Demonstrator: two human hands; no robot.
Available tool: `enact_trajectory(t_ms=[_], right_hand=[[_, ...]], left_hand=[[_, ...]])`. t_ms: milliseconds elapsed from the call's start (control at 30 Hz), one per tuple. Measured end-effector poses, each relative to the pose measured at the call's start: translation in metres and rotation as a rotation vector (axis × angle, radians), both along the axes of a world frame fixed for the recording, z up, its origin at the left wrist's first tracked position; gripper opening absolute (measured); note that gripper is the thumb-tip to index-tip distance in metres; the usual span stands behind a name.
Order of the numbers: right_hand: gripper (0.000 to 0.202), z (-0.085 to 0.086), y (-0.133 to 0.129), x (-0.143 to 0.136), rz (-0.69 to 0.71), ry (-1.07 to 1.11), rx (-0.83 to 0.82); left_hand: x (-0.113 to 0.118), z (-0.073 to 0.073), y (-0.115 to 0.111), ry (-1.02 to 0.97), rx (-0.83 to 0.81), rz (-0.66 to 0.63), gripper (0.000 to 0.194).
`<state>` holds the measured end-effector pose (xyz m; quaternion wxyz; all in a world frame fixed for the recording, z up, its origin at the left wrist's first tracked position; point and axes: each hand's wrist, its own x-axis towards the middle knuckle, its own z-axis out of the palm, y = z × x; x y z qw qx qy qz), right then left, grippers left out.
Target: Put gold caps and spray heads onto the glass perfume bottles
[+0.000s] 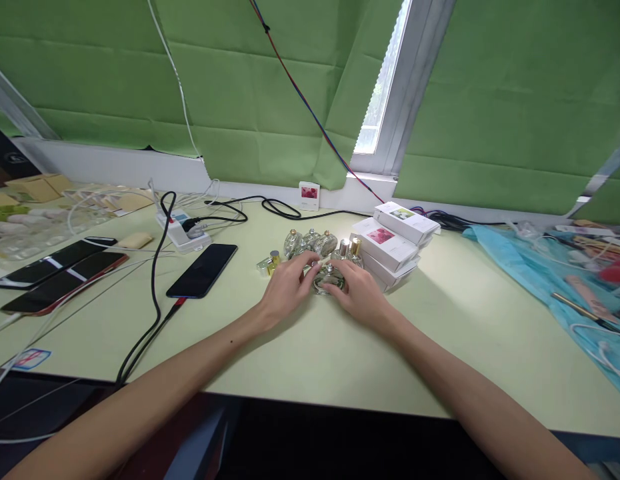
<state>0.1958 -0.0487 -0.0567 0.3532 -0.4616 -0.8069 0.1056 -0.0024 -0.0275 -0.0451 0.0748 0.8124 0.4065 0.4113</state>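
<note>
A clear glass bottle (329, 280) stands on the pale table in the middle. My right hand (357, 290) rests against its right side, fingers curled round the glass. My left hand (289, 283) is at its upper left, thumb and fingertips near the bottle top; what they pinch, if anything, is too small to tell. Behind my hands stand several similar glass bottles (293, 244), and two gold-topped bottles (355, 248) are just behind my right hand. Loose gold and silver caps (270, 262) lie left of my left hand.
White boxes (390, 247) are stacked right of the bottles. A black phone (203, 271), a power strip (183, 230) and cables lie to the left. Two more phones (65, 283) lie farther left. Blue plastic (535, 267) with clutter covers the right side.
</note>
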Motion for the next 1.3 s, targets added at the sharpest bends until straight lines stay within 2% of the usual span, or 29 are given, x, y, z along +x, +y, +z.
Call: enact_trajectory(t_ms=[400,833,1300], right_hand=[[0.032,0.001,-0.0005,-0.0013,0.008,0.017,-0.015],[0.029,0.0012,-0.0009,-0.0014,-0.001,-0.028,-0.019],[0.028,0.0025,-0.0022,-0.0018,-0.004,-0.06,-0.022]], left_hand=[[0.0031,0.0021,-0.0046,-0.069,-0.067,-0.065,0.017],[0.0058,-0.0008,-0.0056,-0.073,-0.064,-0.038,0.018],[0.0074,-0.0022,-0.005,-0.12,-0.107,-0.063,0.019]])
